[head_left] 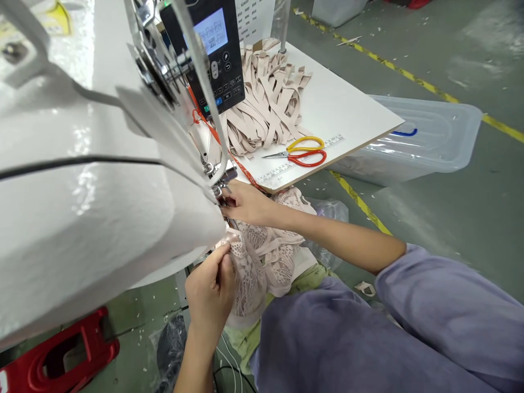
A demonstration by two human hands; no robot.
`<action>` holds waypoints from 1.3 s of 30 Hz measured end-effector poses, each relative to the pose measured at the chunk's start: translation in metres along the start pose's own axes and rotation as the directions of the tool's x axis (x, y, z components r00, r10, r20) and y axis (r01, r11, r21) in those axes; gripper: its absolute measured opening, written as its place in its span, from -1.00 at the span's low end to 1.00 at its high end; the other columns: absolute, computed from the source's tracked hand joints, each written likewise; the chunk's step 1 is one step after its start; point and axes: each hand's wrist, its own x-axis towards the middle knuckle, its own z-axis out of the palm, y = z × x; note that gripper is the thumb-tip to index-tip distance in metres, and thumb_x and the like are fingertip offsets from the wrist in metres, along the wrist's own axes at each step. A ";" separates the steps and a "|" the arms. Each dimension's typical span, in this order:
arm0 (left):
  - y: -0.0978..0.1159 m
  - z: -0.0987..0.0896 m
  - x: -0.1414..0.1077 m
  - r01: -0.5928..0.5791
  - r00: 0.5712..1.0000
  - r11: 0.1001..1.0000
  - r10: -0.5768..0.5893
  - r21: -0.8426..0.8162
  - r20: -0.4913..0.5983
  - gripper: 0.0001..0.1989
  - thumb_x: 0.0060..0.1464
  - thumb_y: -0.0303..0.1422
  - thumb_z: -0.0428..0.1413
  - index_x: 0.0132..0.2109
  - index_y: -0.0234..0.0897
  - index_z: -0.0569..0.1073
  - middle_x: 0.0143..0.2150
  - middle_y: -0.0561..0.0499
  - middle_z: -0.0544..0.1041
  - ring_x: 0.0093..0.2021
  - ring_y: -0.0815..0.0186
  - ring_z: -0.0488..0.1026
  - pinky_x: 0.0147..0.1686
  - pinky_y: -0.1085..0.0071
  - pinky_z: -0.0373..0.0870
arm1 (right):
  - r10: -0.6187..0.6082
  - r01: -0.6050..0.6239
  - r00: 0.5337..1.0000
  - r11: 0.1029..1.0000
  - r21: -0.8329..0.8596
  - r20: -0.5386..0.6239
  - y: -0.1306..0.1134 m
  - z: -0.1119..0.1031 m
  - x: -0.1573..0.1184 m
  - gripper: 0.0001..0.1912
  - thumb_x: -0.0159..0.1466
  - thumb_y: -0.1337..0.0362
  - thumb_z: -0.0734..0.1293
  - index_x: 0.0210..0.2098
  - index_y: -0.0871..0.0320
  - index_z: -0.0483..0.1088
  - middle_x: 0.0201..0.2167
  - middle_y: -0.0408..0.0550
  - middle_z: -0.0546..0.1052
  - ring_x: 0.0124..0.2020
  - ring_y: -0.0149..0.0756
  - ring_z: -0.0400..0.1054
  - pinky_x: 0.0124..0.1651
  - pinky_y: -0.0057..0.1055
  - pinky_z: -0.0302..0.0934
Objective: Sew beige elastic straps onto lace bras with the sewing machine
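A beige lace bra (248,273) hangs from the sewing machine (123,218) down over my lap. My left hand (210,284) is closed on its upper edge, thumb and fingers pinching the fabric just below the machine head. Close to the needle area, my right hand (248,203) has its fingers curled under the presser parts (223,183). The machine partly covers those fingertips, and what they grip is hidden. My right forearm passes above the lace cups.
Beige straps (270,103) lie heaped on the white table (352,114), beside red-and-yellow-handled scissors (303,153). A control panel (216,60) stands behind the needle. A clear plastic bin (434,131) sits right of the table; a red plastic object (73,355) is at lower left.
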 end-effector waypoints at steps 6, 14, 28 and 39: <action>-0.008 0.004 -0.010 0.101 0.990 0.988 -0.089 0.120 -0.106 -0.71 0.26 -0.20 0.05 -0.01 -0.28 0.47 -0.24 -0.08 0.62 -0.30 0.23 0.58 -0.39 0.41 0.41 | -0.057 0.057 0.998 0.998 0.007 -0.026 0.004 -0.001 0.000 -0.90 0.18 0.47 0.31 -0.40 0.18 0.31 -0.25 -0.11 0.37 -0.20 -0.35 0.24 -0.19 -0.42 0.11; 0.030 0.026 -0.018 -0.168 0.965 0.944 0.217 0.283 -0.149 -0.53 0.18 -0.27 0.17 0.18 -0.40 0.40 0.10 -0.33 0.46 0.09 0.01 0.39 0.09 0.13 0.24 | 0.017 -0.016 0.998 1.000 0.016 -0.062 -0.003 0.002 -0.006 -0.89 0.16 0.44 0.30 -0.31 0.18 0.39 -0.15 -0.06 0.44 -0.34 -0.38 0.25 -0.24 -0.41 0.17; 0.031 0.030 -0.018 -0.096 0.988 0.937 0.130 0.336 -0.078 -0.52 0.19 -0.25 0.15 0.22 -0.30 0.44 0.18 -0.35 0.33 0.14 -0.05 0.29 0.10 0.07 0.20 | 0.085 -0.094 0.995 0.978 -0.185 -0.055 -0.007 0.001 0.005 -0.95 0.11 0.43 0.28 -0.40 0.17 0.34 -0.26 -0.07 0.44 -0.35 -0.32 0.29 -0.35 -0.42 0.06; 0.027 0.030 -0.012 -0.121 0.982 0.922 0.166 0.369 -0.095 -0.55 0.19 -0.28 0.16 0.19 -0.32 0.46 0.16 -0.34 0.36 0.12 -0.02 0.30 0.09 0.11 0.20 | 0.065 -0.072 0.996 0.991 -0.117 -0.063 -0.003 0.001 0.009 -0.94 0.14 0.39 0.29 -0.36 0.20 0.37 -0.22 -0.05 0.46 -0.24 -0.28 0.32 -0.25 -0.41 0.14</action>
